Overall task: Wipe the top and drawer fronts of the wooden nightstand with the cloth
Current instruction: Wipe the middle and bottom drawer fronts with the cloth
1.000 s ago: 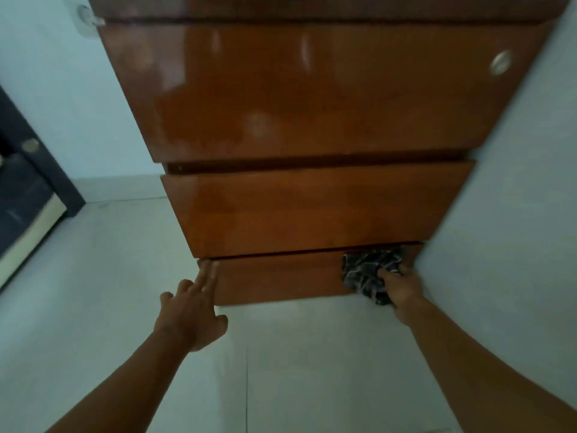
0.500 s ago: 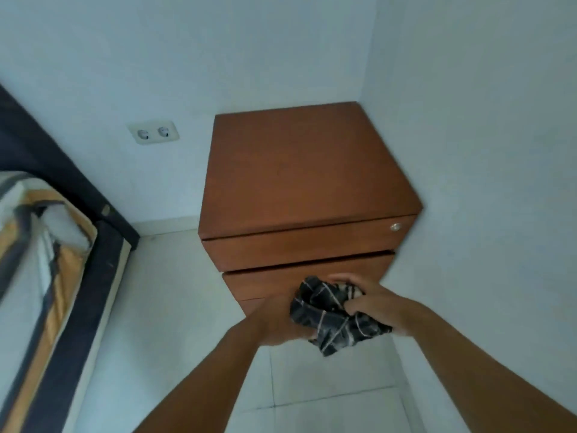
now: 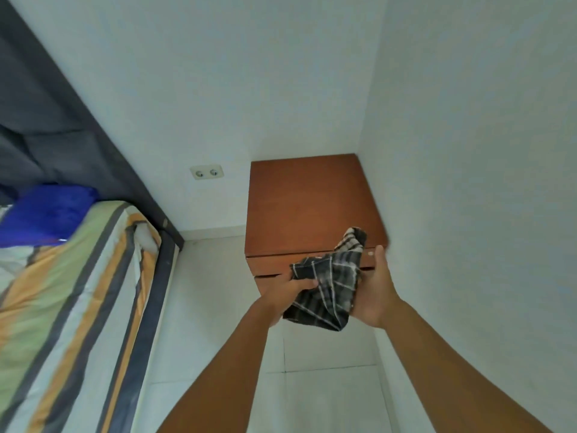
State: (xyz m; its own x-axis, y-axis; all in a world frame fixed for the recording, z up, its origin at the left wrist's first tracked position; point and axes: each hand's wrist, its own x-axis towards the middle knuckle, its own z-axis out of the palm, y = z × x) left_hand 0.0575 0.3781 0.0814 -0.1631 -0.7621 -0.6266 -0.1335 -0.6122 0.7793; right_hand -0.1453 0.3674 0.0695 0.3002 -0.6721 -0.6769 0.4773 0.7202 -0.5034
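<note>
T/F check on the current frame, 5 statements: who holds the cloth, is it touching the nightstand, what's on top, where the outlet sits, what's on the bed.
1. Both hands hold the cloth. True: the left hand and right hand each grip it.
2. The cloth is pressed flat on the nightstand top. False: it is bunched up between the hands in front of the drawers.
3. A lamp stands on the nightstand. False: its top shows nothing on it.
4. A double wall outlet sits left of the nightstand. True.
5. The blue item on the bed lies on the floor. False: it rests on the striped bedding.
</note>
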